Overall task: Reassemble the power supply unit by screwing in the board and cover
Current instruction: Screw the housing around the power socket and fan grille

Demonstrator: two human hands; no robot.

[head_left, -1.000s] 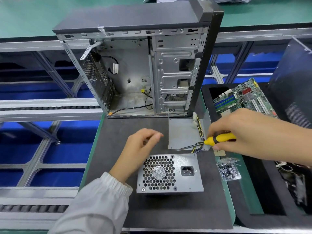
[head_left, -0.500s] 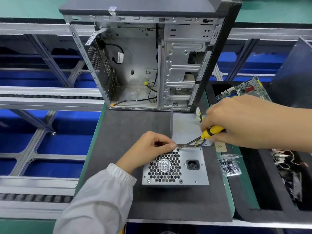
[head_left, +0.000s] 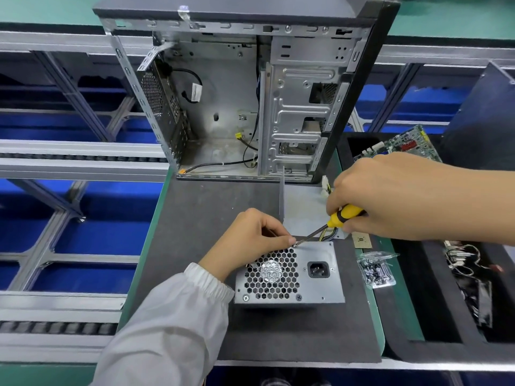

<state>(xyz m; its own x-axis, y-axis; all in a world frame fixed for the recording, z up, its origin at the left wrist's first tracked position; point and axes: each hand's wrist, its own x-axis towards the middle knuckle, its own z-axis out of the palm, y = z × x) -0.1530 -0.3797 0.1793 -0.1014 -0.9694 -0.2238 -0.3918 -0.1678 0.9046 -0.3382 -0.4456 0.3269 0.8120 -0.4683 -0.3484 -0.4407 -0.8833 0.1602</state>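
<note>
The grey metal power supply unit (head_left: 315, 285) sits on the dark mat, its honeycomb fan grille and black power socket facing me. My left hand (head_left: 250, 240) rests at its top edge, fingertips pinched at a small screw (head_left: 294, 244) near the upper middle of the cover. My right hand (head_left: 390, 196) grips a yellow-handled screwdriver (head_left: 338, 217); its tip touches the spot where the left fingers pinch. A bundle of yellow and black wires (head_left: 327, 235) comes out behind the unit, over a loose grey metal panel (head_left: 303, 207).
An open, emptied computer case (head_left: 250, 93) stands at the back of the mat (head_left: 195, 218). A clear bag of screws (head_left: 376, 270) lies right of the unit. A motherboard (head_left: 404, 143) and cables (head_left: 462, 263) lie in the black tray at right. Conveyor rails run at left.
My left hand came down onto the unit's top edge and pinched the screw. My right hand brought the screwdriver tip down-left to meet it. The view shifted slightly.
</note>
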